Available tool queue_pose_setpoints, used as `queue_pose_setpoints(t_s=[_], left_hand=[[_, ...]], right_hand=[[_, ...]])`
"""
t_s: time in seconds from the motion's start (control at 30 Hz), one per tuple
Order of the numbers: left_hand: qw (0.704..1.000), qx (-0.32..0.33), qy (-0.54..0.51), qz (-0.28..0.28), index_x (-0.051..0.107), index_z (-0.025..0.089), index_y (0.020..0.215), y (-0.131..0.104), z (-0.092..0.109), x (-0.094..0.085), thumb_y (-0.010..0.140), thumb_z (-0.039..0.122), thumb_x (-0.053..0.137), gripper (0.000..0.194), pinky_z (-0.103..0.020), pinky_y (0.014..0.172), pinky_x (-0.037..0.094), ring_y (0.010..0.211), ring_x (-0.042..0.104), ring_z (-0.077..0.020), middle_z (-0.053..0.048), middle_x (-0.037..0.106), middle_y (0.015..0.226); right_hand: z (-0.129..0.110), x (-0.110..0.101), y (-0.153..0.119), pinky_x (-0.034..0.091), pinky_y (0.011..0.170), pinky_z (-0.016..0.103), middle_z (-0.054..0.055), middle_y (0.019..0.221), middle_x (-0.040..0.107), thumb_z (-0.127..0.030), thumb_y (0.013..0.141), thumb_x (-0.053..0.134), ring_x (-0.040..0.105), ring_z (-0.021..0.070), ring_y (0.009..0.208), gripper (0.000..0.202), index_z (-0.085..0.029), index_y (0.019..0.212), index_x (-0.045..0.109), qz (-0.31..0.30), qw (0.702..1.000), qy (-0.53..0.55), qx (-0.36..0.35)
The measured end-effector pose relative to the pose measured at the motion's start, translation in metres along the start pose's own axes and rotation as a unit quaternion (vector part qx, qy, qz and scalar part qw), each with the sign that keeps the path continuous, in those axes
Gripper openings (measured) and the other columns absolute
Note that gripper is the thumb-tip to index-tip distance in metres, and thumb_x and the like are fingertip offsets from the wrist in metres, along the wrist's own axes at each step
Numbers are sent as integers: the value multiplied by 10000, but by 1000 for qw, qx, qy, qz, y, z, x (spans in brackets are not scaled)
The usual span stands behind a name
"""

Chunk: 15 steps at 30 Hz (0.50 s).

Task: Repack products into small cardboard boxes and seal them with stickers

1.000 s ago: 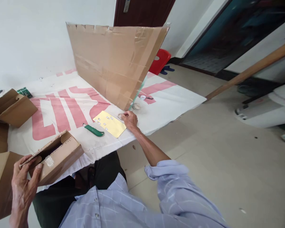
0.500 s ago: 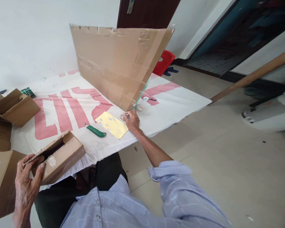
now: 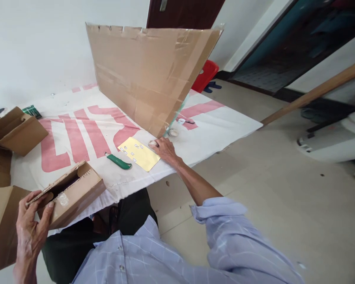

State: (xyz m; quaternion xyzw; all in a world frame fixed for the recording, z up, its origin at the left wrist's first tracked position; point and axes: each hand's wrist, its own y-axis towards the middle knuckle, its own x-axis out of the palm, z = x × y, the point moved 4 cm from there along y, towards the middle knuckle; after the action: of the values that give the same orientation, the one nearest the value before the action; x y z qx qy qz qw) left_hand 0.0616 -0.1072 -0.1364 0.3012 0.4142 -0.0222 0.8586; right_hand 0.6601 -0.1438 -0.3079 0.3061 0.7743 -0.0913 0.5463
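Note:
My left hand grips the left end of a small cardboard box at the table's front edge, thumb outside and fingers at the raised flap. The box's top is partly open and its inside is dark. My right hand rests on the table with its fingers closed around a small whitish thing, too small to name. Just left of that hand lies a yellow sheet bearing several small white labels. A green utility knife lies between the sheet and the box.
A large cardboard panel stands upright on the cloth-covered table. Cardboard boxes and a small green packet are at the left. Behind the panel is a red chair. A wooden pole slants at right.
My right hand has shifted very slightly and lies flatter beside the yellow sheet, fingers still closed. My left hand keeps its hold on the box. The view has tilted a little.

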Motion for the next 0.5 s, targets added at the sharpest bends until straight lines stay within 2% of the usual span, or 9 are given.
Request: queue_pose_setpoints(t_s=[0.13, 0.3, 0.4, 0.5], left_hand=[[1000, -3, -1, 1, 790, 215, 1164, -1, 2, -1, 1014, 522, 667, 363, -519, 1156, 556, 1278, 672, -338, -146, 673, 1350], [1000, -15, -1, -13, 774, 198, 1179, -3, 1, 0, 1000, 534, 657, 398, -493, 1130, 576, 1270, 680, -327, -152, 676, 1342], [1000, -14, -14, -10, 763, 194, 1190, -4, 1, 0, 993, 521, 669, 392, -486, 1146, 565, 1283, 674, -315, -147, 673, 1345], [999, -20, -46, -21, 750, 194, 1205, -5, 0, 1, 984, 509, 685, 389, -494, 1154, 566, 1307, 668, -313, -139, 667, 1340]], right_hand=[[-7, 0, 0, 470, 1062, 496, 246, 1212, 738, -391, 983, 637, 618, 371, 1178, 316, -128, 1096, 771, -11, 1000, -16, 4], [-16, -2, -3, 489, 1048, 596, 328, 1175, 752, -402, 999, 618, 668, 443, 1169, 356, -96, 1069, 786, 9, 999, -41, 33], [-14, -5, -8, 499, 1035, 653, 319, 1110, 772, -448, 1017, 573, 709, 458, 1114, 401, -116, 985, 796, -19, 998, -40, 49], [-8, -16, -15, 527, 960, 671, 271, 945, 776, -457, 1024, 514, 740, 447, 1001, 425, -170, 837, 766, -27, 998, -15, 58]])
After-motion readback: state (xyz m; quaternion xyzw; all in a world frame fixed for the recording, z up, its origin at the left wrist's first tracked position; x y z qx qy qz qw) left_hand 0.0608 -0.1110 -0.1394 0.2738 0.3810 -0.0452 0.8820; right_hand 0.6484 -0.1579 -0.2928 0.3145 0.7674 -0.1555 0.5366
